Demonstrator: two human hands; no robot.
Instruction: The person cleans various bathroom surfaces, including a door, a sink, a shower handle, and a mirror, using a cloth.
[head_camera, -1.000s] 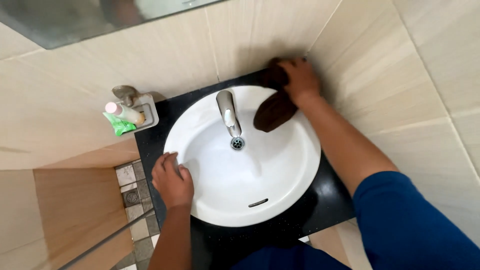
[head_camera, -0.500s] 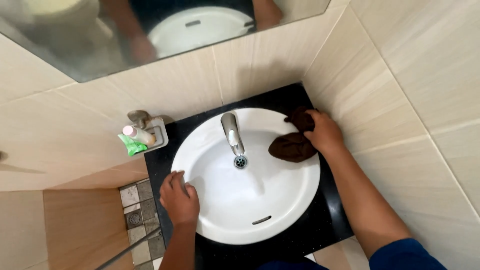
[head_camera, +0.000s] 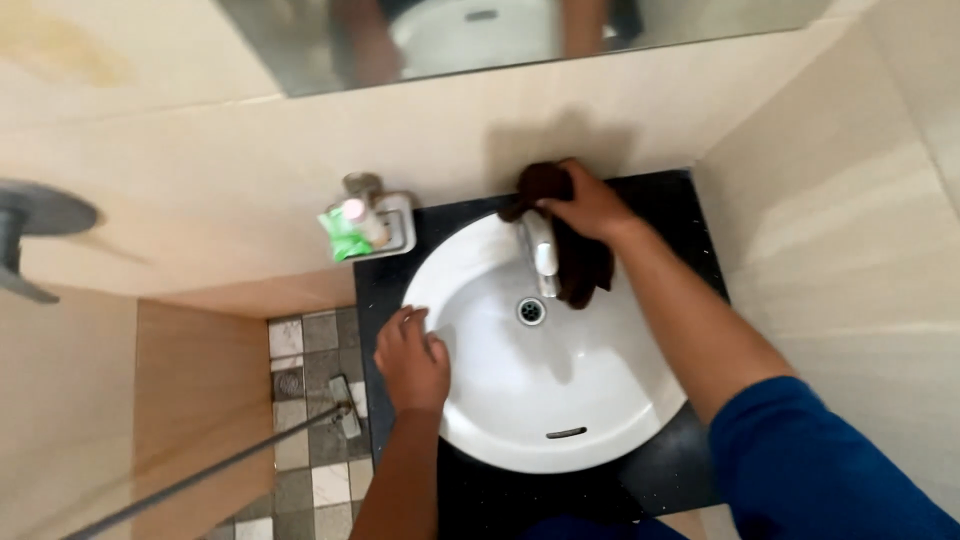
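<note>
A round white basin (head_camera: 520, 400) sits in a black counter (head_camera: 690, 220) against a beige tiled wall. My right hand (head_camera: 590, 208) grips a dark brown cloth (head_camera: 580, 262) and presses it over the chrome tap (head_camera: 543, 255) at the back of the basin. The cloth hangs down past the tap on its right side. My left hand (head_camera: 410, 362) rests on the basin's left rim, fingers bent over the edge. The drain (head_camera: 530, 311) shows just below the tap.
A small metal tray (head_camera: 392, 228) on the counter's back left corner holds a green packet (head_camera: 343, 235) and a small bottle. A mirror (head_camera: 500, 35) hangs above. A long-handled tool (head_camera: 200, 470) lies on the tiled floor at the left.
My right hand has carried the brown cloth left from the basin's right rim onto the tap. The left hand stays on the left rim. The view has shifted right.
</note>
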